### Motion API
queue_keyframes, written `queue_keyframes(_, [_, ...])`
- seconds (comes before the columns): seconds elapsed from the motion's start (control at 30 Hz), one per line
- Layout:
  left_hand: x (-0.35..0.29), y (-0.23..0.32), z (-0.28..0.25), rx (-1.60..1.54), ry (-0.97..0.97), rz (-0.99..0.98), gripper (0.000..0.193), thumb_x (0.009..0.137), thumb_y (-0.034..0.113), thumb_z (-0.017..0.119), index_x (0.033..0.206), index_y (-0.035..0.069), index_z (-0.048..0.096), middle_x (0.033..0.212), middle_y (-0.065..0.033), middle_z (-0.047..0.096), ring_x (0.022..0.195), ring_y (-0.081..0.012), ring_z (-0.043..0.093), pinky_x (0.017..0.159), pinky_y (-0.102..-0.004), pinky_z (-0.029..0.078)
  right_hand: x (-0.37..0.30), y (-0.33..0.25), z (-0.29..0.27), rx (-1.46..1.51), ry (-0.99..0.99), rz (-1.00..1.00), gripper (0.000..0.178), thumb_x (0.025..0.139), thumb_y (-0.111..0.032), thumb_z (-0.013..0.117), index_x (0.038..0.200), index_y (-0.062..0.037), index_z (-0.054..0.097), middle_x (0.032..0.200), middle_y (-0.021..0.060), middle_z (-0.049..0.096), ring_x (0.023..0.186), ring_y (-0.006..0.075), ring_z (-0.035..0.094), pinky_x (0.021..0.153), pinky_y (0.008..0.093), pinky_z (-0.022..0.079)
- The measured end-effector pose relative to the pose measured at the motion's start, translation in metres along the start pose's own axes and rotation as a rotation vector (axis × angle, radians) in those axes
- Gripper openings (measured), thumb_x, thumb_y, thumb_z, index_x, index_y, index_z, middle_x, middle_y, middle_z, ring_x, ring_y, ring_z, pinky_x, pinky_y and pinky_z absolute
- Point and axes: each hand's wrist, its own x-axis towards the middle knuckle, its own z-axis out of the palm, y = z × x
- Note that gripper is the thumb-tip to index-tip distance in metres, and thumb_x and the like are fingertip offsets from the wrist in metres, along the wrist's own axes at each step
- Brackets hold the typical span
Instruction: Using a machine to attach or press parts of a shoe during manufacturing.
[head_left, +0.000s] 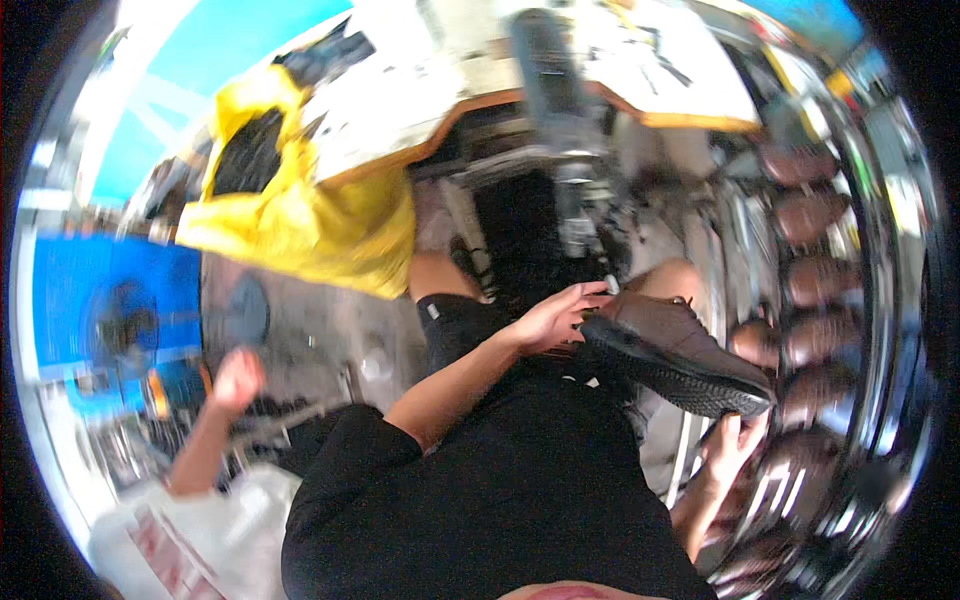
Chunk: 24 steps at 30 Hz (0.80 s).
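Note:
A brown lace-up shoe (670,330) with a thick black treaded sole (668,375) lies tilted on its side over my lap, its toe pointing right. My right hand (735,443) grips the toe end, thumb against the sole's edge. At the other end of the shoe is my left hand (553,320), palm down with its fingers stretched out and spread. Its fingertips come close to the heel; blur hides whether they touch. A small white thing (612,285) shows by those fingertips, too blurred to name.
Ahead stands a machine with a grey upright arm (548,75) and a white worktop (400,100). A yellow sack (340,225) hangs at its left. Several brown shoes (815,280) fill a rack on my right. At lower left, another person's hand (238,380) is raised.

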Motion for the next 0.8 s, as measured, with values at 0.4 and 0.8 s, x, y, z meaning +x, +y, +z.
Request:
queue_keyframes(0.4, [-0.074, 0.030, 0.066, 0.184, 0.271, 0.788, 0.093, 0.092, 0.011, 0.076, 0.163, 0.010, 0.016, 0.143, -0.0102, 0.053, 0.127, -0.0214, 0.057, 0.107, -0.0395, 0.047, 0.165, 0.082, 0.085, 0.551, -0.629, 0.117, 0.056, 0.101, -0.009, 0.057, 0.154, -0.0055, 0.038, 0.154, 0.0126, 0.046, 0.141, 0.0320, 0.046, 0.120, 0.0529, 0.034])
queue_keyframes(0.8, [-0.031, 0.090, 0.128, 0.473, 0.248, 0.785, 0.103, 0.083, -0.010, 0.077, 0.163, 0.009, 0.016, 0.161, -0.0073, 0.031, 0.129, -0.0183, 0.054, 0.087, -0.0318, 0.059, 0.198, 0.065, 0.055, 0.517, -0.405, 0.077, 0.077, 0.086, -0.033, 0.082, 0.148, -0.0046, 0.046, 0.150, 0.0111, 0.051, 0.140, 0.0300, 0.048, 0.119, 0.0500, 0.034])
